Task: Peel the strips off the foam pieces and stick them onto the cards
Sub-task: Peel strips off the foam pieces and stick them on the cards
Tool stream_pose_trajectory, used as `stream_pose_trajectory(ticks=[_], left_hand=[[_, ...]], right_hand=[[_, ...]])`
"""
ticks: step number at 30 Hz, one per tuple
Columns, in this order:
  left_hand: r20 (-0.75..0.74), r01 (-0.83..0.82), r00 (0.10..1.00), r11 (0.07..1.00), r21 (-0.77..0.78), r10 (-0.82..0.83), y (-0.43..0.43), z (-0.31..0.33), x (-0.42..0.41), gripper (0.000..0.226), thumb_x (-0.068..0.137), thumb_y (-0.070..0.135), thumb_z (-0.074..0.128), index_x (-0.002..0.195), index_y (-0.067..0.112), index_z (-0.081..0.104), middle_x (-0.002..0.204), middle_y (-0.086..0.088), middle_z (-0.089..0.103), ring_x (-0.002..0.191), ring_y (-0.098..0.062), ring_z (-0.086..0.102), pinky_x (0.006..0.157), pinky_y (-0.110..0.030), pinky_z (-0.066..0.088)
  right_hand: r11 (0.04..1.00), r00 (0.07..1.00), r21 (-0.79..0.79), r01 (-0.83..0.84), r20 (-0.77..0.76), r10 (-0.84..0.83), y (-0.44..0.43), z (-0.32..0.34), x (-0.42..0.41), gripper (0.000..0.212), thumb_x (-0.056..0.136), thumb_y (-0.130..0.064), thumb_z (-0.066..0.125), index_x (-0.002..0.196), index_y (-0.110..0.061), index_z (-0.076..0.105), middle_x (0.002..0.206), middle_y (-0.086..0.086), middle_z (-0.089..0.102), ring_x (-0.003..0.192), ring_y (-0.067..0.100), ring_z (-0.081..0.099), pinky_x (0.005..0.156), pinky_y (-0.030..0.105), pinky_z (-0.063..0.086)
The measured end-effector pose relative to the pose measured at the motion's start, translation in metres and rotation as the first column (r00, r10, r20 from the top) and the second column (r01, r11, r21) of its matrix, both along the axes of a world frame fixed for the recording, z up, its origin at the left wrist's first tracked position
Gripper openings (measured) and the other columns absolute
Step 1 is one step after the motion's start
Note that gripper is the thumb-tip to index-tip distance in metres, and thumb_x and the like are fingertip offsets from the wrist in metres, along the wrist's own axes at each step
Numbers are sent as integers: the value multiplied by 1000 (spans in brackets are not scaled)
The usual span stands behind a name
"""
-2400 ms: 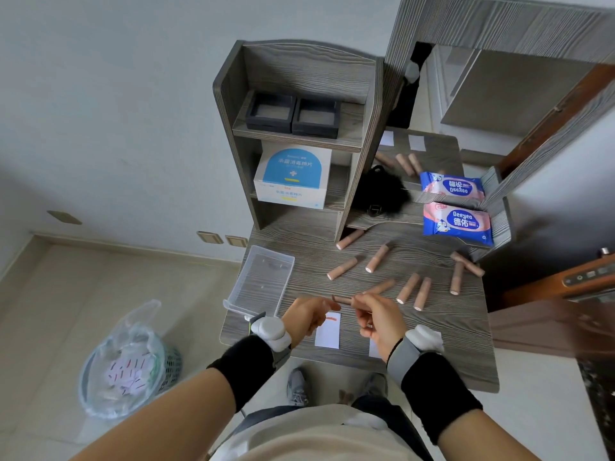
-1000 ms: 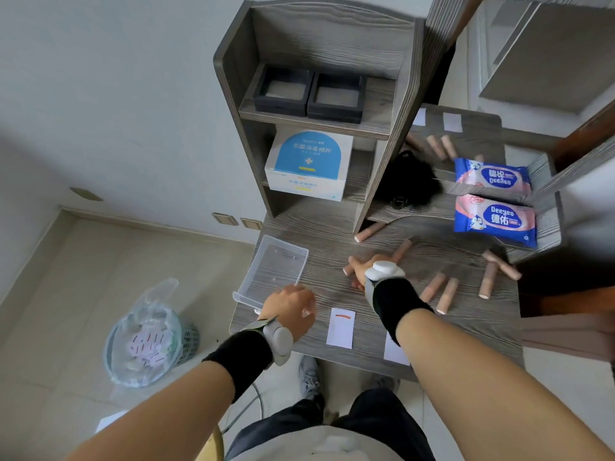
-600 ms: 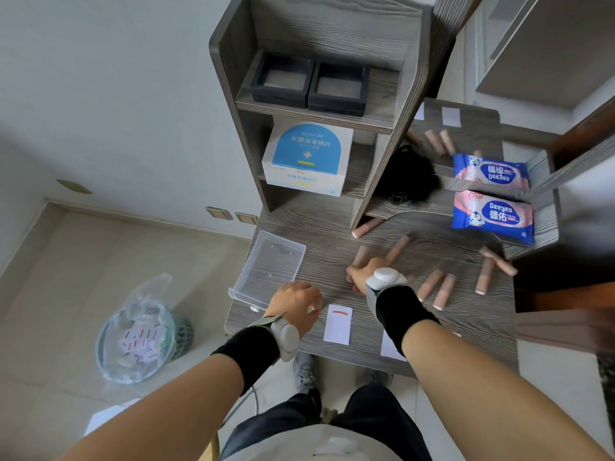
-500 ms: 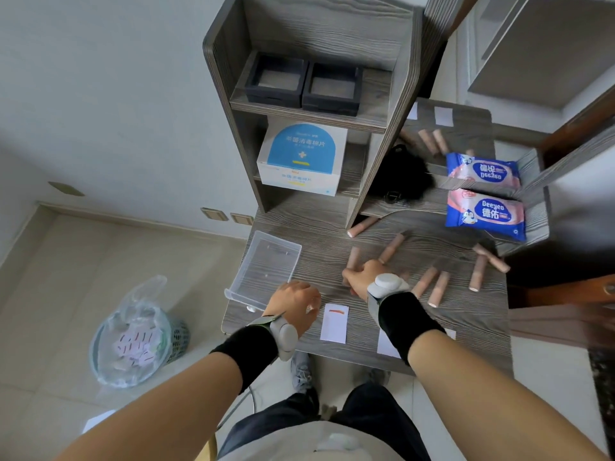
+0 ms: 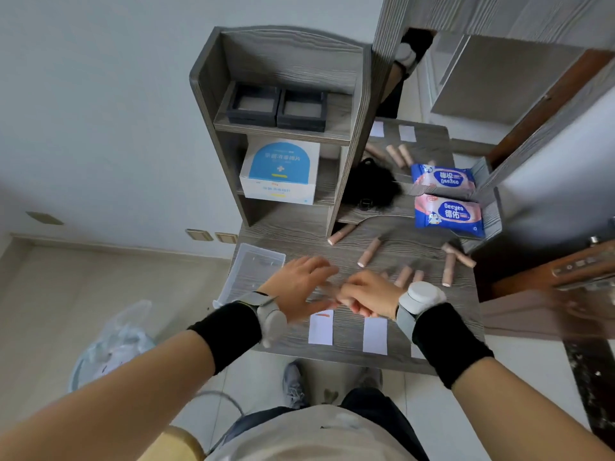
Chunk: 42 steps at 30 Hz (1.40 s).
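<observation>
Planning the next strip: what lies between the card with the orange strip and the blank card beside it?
Nothing: the head view shows bare table between the orange-strip card and the blank card.

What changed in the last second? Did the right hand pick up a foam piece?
It seems so. The right hand has pulled back from the loose foam pieces toward the body, fingers curled round a foam piece. The left hand has opened and moved right to meet it. The card with the orange strip, the blank card and the clear tray stayed put.
</observation>
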<state>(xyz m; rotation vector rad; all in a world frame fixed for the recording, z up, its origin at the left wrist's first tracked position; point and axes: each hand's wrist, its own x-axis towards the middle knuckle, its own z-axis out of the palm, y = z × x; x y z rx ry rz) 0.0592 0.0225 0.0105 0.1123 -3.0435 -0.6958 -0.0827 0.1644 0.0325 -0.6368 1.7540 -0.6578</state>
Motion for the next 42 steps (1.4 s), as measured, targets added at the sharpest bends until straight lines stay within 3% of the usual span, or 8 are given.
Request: stream_pose_trajectory(ticks=[9, 18, 26, 28, 30, 34, 38, 42], left_hand=[[148, 126, 983, 987, -104, -110, 12, 15, -16, 31, 102, 41, 41, 104, 12, 51, 99, -5, 66, 84, -29, 63, 64, -33, 42], [265, 114, 962, 983, -147, -72, 16, 10, -12, 44, 98, 55, 43, 102, 12, 52, 88, -10, 69, 76, -34, 65, 65, -36, 47], [270, -301, 921, 953, 34, 281, 9, 0, 9, 70, 59, 93, 50, 65, 23, 42, 57, 7, 47, 51, -12, 41, 50, -28, 32], [291, -502, 859, 807, 313, 421, 15, -1, 13, 63, 58, 83, 66, 63, 23, 46, 58, 1, 57, 52, -10, 46, 52, -27, 38], [378, -590, 788, 423, 688, 485, 23, -1, 13, 53, 62, 61, 82, 56, 19, 49, 56, -9, 60, 53, -13, 49, 52, -27, 42], [520, -537, 749, -84, 839, 411, 43, 3, 6, 30, 75, 34, 82, 89, 8, 77, 47, 9, 39, 42, -8, 30, 40, -19, 25], [540, -471, 716, -265, 842, 442, 51, 6, -1, 15, 82, 20, 77, 89, 7, 74, 63, -3, 51, 45, -8, 24, 39, -19, 19], [541, -471, 674, -273, 839, 503, 51, 4, -4, 6, 81, 17, 78, 80, 12, 75, 49, 5, 32, 43, -8, 22, 38, -18, 21]], right_hand=[[987, 997, -159, -6, -75, -6, 10, 3, 13, 26, 102, -19, 48, 93, 0, 64, 42, -14, 47, 40, 0, 43, 43, 14, 31], [989, 1000, -148, -2, 26, 6, 19, 3, 23, 41, 104, -23, 45, 104, 18, 52, 54, 4, 29, 45, 15, 25, 40, 27, 18], [963, 974, -194, 189, 164, -158, 27, -5, 22, 26, 103, -23, 48, 90, -4, 59, 50, -3, 29, 36, 7, 22, 34, 19, 19], [928, 929, -190, 321, 254, -269, 31, -10, 21, 27, 103, -27, 49, 93, -4, 59, 53, -3, 29, 40, 9, 21, 37, 21, 17], [876, 860, -185, 444, 361, -360, 32, -14, 24, 27, 102, -28, 49, 96, -5, 60, 56, -2, 31, 43, 11, 22, 39, 23, 18], [806, 749, -181, 564, 522, -408, 27, -17, 36, 22, 95, -32, 56, 84, -14, 59, 60, 0, 36, 43, 10, 28, 39, 21, 22], [789, 717, -161, 593, 552, -426, 26, -17, 43, 23, 98, -31, 54, 90, -10, 59, 60, 1, 38, 45, 11, 30, 39, 21, 22], [762, 729, -176, 623, 485, -483, 30, -21, 44, 36, 86, -36, 71, 103, -10, 54, 63, 4, 47, 47, 14, 37, 41, 22, 24]])
